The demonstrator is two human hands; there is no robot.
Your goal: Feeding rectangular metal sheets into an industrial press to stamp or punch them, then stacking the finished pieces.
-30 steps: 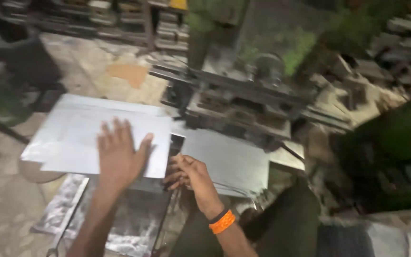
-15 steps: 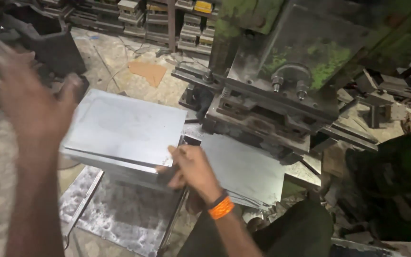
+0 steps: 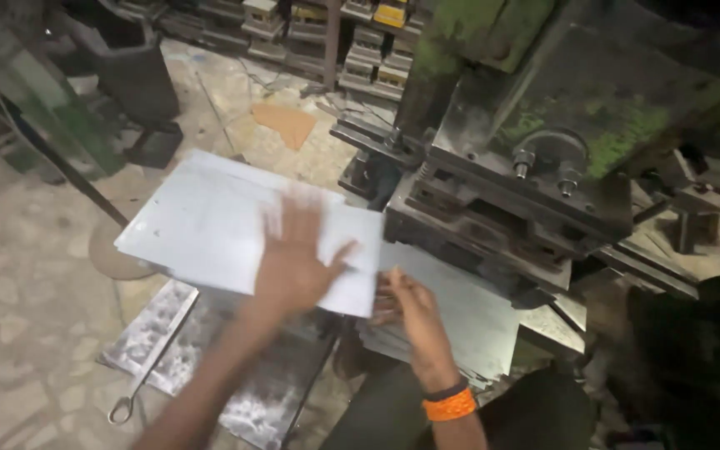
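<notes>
Stone workshop floor (image 3: 18, 275) lies below a worn green press (image 3: 535, 158). Left hand (image 3: 293, 267) rests spread flat on the top metal sheet (image 3: 210, 225) beside the press; right hand (image 3: 406, 304) seems, through blur, to pinch the edge of a lower stack of sheets (image 3: 468, 321). No sheet is under the die yet.

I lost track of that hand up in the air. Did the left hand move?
Yes. The left hand came down and toward the green press, and now lies flat on the metal sheet stack.
</notes>
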